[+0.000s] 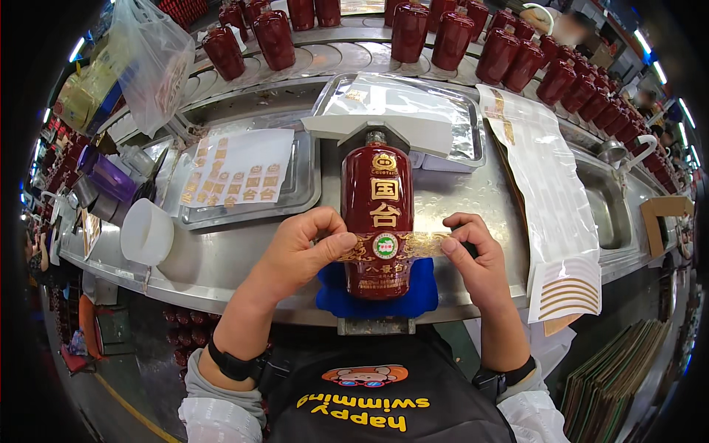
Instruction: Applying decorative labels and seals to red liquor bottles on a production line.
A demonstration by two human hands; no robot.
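A dark red bottle (356,184) with gold lettering lies on a blue cloth (425,288), its neck against a metal holder (395,135). Across its lower front runs a clear and gold label strip (417,244) with a round green and white emblem. My left hand (306,247) pinches the strip's left end between thumb and fingers. At the other end, the thumb and forefinger of my right hand (476,255) grip it too. The strip is stretched between them, over or against the glass; I cannot tell how much of it sticks.
Left of the bottle, a metal tray (299,199) bears a sheet of gold labels (251,166). A white cup (148,232) stands near the left edge. To the right lies a long sheet of strips (546,184) beside a sink (609,207). Red bottles (410,33) line the conveyor behind.
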